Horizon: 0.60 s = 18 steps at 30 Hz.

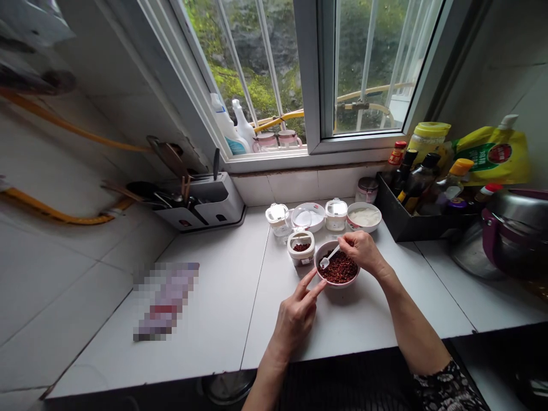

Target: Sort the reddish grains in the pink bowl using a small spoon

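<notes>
the small white plastic spoon (pixel 329 257) lies just to the left of the right hand (pixel 363 251), whose thumb and fingertips pinch its handle, and its long axis slants down-left over dark red peppercorns (pixel 342 268) in the round bowl (pixel 341 285), toward the seasoning jar (pixel 301 261) just beside. the right wrist bends inward from the right, while the left hand (pixel 297 311) reaches from below, two fingers extended and slightly spread, tips touching the bowl's near-left rim.

The spoon (pixel 325 262) is white, the sleeve (pixel 449 389) black and floral.
</notes>
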### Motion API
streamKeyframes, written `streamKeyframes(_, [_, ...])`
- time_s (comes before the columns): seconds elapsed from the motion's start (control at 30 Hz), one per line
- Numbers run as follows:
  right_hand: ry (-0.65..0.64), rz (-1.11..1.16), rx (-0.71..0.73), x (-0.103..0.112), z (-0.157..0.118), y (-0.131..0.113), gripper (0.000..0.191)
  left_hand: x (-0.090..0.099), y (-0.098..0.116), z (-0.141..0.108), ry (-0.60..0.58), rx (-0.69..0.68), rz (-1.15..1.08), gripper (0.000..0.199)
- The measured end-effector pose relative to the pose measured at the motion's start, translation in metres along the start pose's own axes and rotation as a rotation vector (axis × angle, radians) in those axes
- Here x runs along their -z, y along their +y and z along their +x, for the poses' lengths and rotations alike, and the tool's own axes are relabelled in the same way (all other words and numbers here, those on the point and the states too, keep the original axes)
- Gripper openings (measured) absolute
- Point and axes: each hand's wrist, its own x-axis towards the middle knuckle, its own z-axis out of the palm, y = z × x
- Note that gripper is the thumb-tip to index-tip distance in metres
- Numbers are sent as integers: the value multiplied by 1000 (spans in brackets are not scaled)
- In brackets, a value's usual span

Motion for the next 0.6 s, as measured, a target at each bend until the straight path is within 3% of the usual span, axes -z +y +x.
streamKeyframes(0.6, [2,235,-191,3,0,1,45,-1,-1,-1,-16,6,3,57])
